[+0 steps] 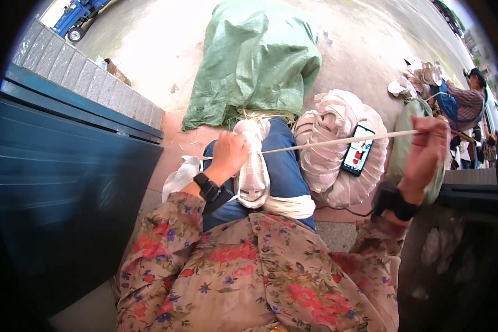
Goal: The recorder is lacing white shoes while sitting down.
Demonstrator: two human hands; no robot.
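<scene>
A white shoe [253, 185] with a pale checked surface lies lengthwise across my blue-trousered lap. My left hand [231, 155] is closed at its left edge, fingers curled against it. From the shoe a white cord [337, 143] runs taut up to the right. Its far end is pinched in my right hand [426, 146], raised well out to the side and slightly blurred. Over my right thigh is a bundle of white cord [291, 206]. Another white shoe piece [181, 176] sits by my left wrist.
Pinkish-white bundles of layered shoe pieces [323, 124] stand at my right, a lit phone [358, 150] resting on them. A green woven sack [260, 55] is ahead. Dark blue panels [72, 155] rise at left. A person [467, 102] sits at far right beside more white pieces.
</scene>
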